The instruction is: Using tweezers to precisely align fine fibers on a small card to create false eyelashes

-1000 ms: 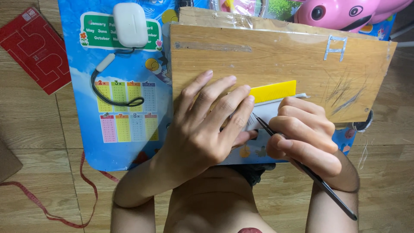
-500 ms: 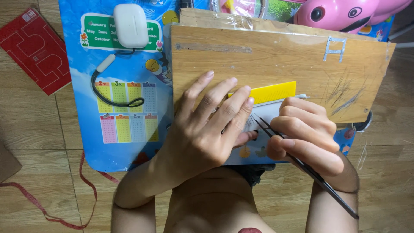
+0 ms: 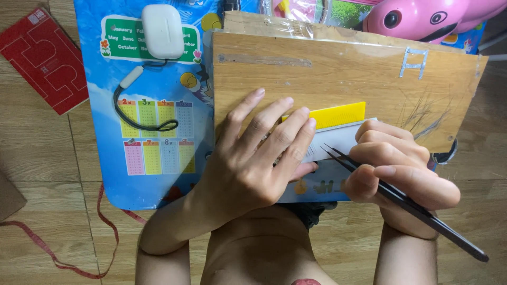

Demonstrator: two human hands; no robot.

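Two things are being worked together at the near edge of the wooden board [image 3: 338, 74]: a yellow strip [image 3: 332, 114] lying flat on the board and a white card [image 3: 340, 141] just below it, touching its lower edge. The left hand [image 3: 253, 158] is lying spread and flat, fingers [image 3: 285, 126] extended and pressing down over the left ends of strip and card, gripping nothing but pinning them. The right hand [image 3: 396, 169] is curling closed around black tweezers [image 3: 401, 198], pinching them like a pen, with the tips pointing up-left and sitting at the card's surface close to the left fingertips; what the tips are touching is too small to tell.

To my eye, doing this well is depending on the left hand keeping steady downward pressure so the card is not sliding, while the tweezers are working at a low angle with light force and the right wrist is resting on the board edge.

Beyond the board, a blue printed mat [image 3: 142, 132] is lying on the wooden floor [image 3: 37, 158], carrying a white earbud case [image 3: 162, 30] with a black lanyard [image 3: 140, 113]. A red booklet [image 3: 45, 58] is sitting at far left, a pink toy [image 3: 422, 18] at top right, and a red ribbon [image 3: 58, 248] is trailing across the floor.
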